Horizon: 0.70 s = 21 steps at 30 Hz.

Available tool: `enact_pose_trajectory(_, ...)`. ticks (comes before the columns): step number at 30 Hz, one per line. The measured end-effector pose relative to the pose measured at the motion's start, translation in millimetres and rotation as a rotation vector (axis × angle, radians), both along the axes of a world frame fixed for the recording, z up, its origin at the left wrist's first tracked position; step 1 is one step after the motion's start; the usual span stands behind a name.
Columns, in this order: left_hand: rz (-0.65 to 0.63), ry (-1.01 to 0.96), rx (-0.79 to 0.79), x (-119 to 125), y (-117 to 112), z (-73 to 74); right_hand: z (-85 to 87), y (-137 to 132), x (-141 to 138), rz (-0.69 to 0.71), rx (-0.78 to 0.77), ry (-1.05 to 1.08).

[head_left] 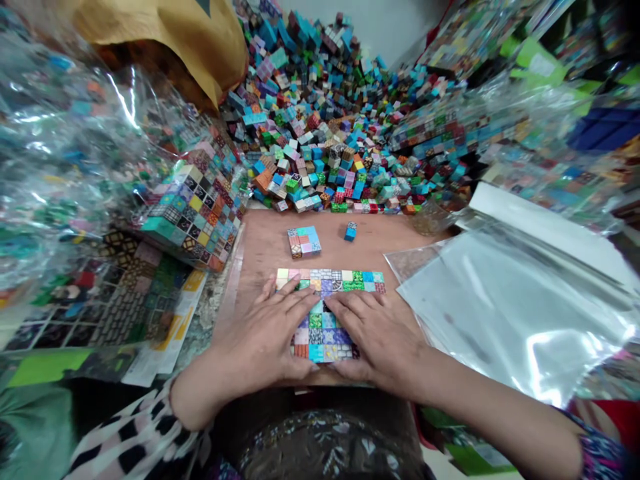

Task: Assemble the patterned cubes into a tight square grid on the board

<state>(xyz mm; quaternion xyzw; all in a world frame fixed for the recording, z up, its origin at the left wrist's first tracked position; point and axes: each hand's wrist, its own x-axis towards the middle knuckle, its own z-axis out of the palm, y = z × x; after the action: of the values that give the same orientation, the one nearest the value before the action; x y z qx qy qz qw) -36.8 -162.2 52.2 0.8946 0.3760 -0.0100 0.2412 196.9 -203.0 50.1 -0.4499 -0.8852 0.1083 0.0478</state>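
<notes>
We are resting both hands on the sheet of patterned cubes (315,321), which is lying flat on the brown board (257,267), directly under our palms and fingers. The left hand (280,317) is covering its left side and the right hand (373,327) its right, so neither is nearer. Our fingers are stretching forward and slanting inward over the top, uncurled, while our thumbs are pointing toward each other along the near edge. The far edge is running left to right, with its top row showing beyond the fingertips; the hands are hiding much of both sides, so we cannot tell which axis is longer. Farther out, apart from the sheet, a small joined block of cubes (304,241) is lying ahead of the left fingertips, and a loose blue cube (351,232) is sitting to its right.
</notes>
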Motion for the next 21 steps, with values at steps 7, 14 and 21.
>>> enact_pose_trajectory(7,0.218,-0.247,0.006,-3.8,24.9,12.4,21.5,54.8,12.3,-0.030,-0.170,0.239)
enact_pose_trajectory(14,0.508,-0.144,0.136,8.6,85.0,-0.8,16.8,148.0,-9.9,-0.116,-0.207,0.070)
enact_pose_trajectory(21,0.499,-0.375,0.019,16.2,113.8,-21.0,4.6,174.0,-28.3,-0.049,-0.204,0.082)
